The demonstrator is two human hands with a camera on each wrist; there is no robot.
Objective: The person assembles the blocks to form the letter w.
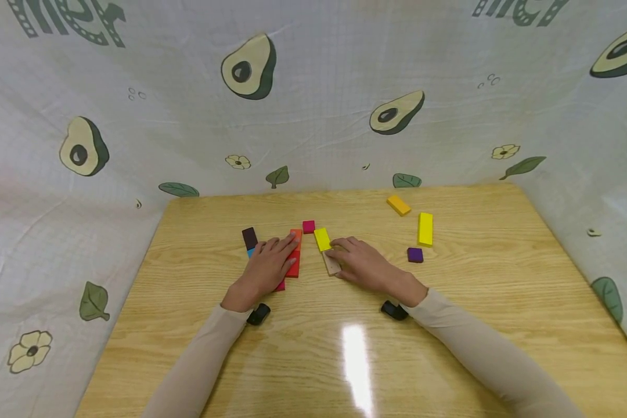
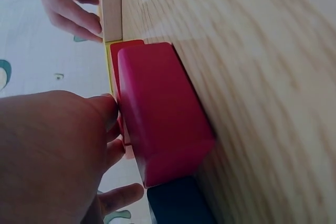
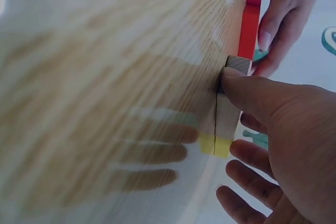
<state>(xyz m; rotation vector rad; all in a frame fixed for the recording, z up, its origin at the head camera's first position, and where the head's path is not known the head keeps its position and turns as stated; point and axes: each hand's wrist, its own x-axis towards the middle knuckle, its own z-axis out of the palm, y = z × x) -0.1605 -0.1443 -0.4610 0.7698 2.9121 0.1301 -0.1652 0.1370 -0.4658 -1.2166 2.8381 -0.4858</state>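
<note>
My left hand (image 1: 265, 268) lies over a group of coloured blocks, fingers extended. Its fingertips touch an orange block (image 1: 296, 233) and the red block (image 1: 294, 269) below it. A magenta block (image 2: 163, 103) stands beside the thumb in the left wrist view, with a dark block (image 2: 181, 203) at its near end. Parts of the blue block (image 1: 250, 253) and other pieces are hidden under this hand. My right hand (image 1: 364, 267) pinches a plain wooden block (image 1: 331, 265) between thumb and fingers. A yellow block (image 1: 321, 238) adjoins its far end.
A small magenta block (image 1: 309, 226) sits between the two groups, and a dark brown block (image 1: 249, 237) at far left. Right of the hands lie a purple block (image 1: 415, 255), a long yellow block (image 1: 425, 230) and an orange-yellow block (image 1: 399, 205). A printed cloth (image 1: 313, 145) borders the table.
</note>
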